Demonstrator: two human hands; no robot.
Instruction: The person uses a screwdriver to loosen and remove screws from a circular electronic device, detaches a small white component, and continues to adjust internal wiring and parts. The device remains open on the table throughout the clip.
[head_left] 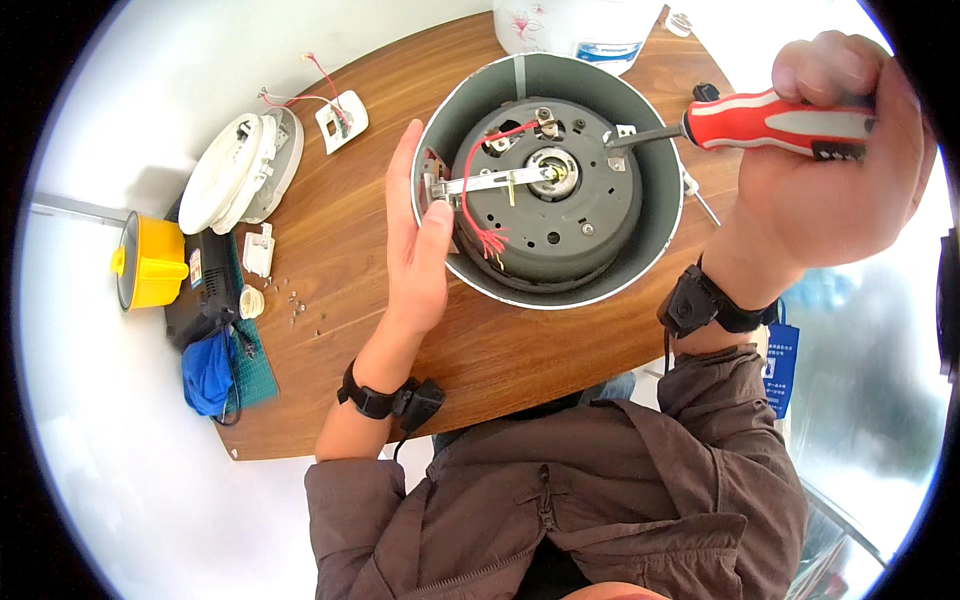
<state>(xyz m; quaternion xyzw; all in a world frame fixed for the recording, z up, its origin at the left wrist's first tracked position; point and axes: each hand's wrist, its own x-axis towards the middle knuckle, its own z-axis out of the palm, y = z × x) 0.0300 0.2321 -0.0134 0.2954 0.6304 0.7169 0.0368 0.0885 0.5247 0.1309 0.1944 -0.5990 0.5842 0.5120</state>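
Note:
An opened rice cooker body (640,245), a round grey metal shell, stands on the wooden table with a dark inner pan (550,240) inside it. Red wires (467,190) and a pale metal lever (495,182) cross the pan. My left hand (418,245) grips the shell's left wall, fingers along the outside and thumb over the rim by the lever's end. In my right hand (830,190), closed around its red and white handle, is a screwdriver (730,120). Its shaft reaches over the right rim, the tip at a small metal bracket (617,145).
Left on the table are white round covers (225,175), a white panel with wires (343,120), several loose screws (294,303), a yellow container (155,262), a black case (203,290) and a blue cloth (208,372). Behind the shell stands a white flowered container (570,30).

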